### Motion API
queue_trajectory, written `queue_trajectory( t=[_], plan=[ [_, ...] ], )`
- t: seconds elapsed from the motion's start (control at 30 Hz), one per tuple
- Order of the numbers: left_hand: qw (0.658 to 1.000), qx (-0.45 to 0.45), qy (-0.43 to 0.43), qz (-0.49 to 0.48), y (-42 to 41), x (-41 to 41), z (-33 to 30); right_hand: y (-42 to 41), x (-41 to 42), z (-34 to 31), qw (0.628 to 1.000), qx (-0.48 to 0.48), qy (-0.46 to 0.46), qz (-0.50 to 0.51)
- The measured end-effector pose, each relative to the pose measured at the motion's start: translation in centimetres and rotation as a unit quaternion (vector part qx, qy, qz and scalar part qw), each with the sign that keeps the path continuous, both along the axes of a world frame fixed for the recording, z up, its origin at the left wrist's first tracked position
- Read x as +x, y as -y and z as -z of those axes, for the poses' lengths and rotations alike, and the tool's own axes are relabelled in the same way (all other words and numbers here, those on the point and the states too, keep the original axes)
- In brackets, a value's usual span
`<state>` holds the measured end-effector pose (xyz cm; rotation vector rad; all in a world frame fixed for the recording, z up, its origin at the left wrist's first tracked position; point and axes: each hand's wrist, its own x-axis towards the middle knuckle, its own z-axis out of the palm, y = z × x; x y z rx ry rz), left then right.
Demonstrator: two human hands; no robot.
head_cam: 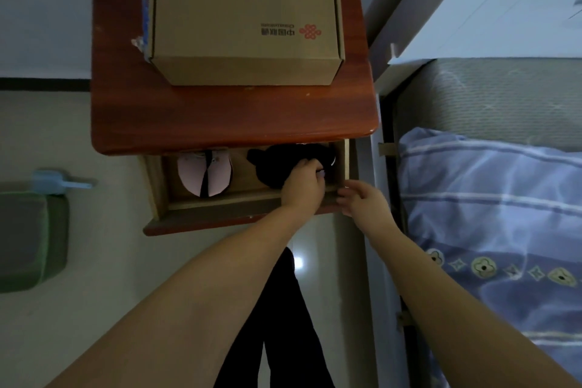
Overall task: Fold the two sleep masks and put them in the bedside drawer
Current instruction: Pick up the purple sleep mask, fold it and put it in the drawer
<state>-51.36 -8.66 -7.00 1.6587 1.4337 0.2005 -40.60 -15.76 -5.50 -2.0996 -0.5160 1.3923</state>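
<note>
Left hand [302, 181] fingers clamped on black mask [277, 167] inside drawer [341, 164], right of pink mask [204, 175]; press flat, release. Right hand [362, 201] fingers apart at drawer's front

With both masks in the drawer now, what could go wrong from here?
1. The black mask bulges high under the left hand; it might unfold or catch on the tabletop edge once the drawer closes.
2. The right hand sits at the drawer's corner, so its fingers might get pinched.
</note>
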Motion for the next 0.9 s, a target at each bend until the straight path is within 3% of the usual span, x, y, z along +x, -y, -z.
queue_trajectory(
  t=[0.07,0.17,0.23,0.33,0.47,0.53,0.63,0.77,0.9],
  plan=[
    [0.996,-0.041,0.062,-0.049,-0.8,-1.6,-1.6,-0.9,-0.9,-1.0,0.997,0.018,0.040,-0.068],
    [0.966,-0.177,0.135,-0.135,-1.9,-4.9,-4.4,-2.3,-2.5,-2.8,0.985,0.058,0.038,-0.158],
    [0.918,-0.280,0.180,-0.217,-2.5,-7.5,-6.4,-2.5,-3.6,-4.6,0.973,0.076,0.024,-0.216],
    [0.808,-0.426,0.272,-0.303,-3.1,-11.0,-10.3,-2.7,-4.9,-8.3,0.969,0.062,-0.017,-0.239],
    [0.762,-0.439,0.354,-0.318,-3.5,-13.5,-15.7,-3.4,-6.6,-14.3,0.964,0.066,-0.089,-0.243],
    [0.758,-0.440,0.365,-0.315,-3.6,-13.9,-18.0,-3.6,-7.7,-16.9,0.960,0.087,-0.098,-0.247],
    [0.763,-0.442,0.364,-0.299,-3.5,-13.6,-21.8,-3.5,-9.5,-19.7,0.961,0.123,-0.024,-0.246],
    [0.819,-0.382,0.332,-0.270,-3.9,-12.9,-26.0,-3.7,-10.9,-22.6,0.956,0.191,0.032,-0.221],
    [0.820,-0.399,0.337,-0.233,-5.2,-14.1,-29.2,-5.1,-10.0,-25.1,0.961,0.214,0.047,-0.169]
  ],
)
